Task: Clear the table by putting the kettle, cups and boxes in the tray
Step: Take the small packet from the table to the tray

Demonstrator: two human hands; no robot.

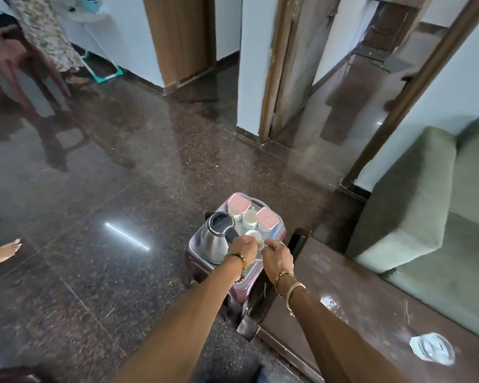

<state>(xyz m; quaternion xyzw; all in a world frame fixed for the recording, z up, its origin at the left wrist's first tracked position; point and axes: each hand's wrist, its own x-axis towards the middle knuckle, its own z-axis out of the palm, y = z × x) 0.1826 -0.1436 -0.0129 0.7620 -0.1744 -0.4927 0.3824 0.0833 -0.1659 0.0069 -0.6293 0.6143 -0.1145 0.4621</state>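
The kettle [215, 239], cups [250, 217] and boxes [238, 203] sit close together in the tray [196, 236], likely so nothing tips. The left hand [242, 246] and right hand [277, 257] curl at its near edge. I cannot tell what each grip holds.

Readable text: none anywhere in view.
Far box lid [239, 205]: a small dark mark in the middle of the pink top, too blurred to read.
Near box lid [266, 217]: a like dark mark in its middle, also too small to read.
Tray [197, 238], right edge: a patch of blue and red print, smeared. No letters show, and it is unclear whether it sits on the tray or on a box.
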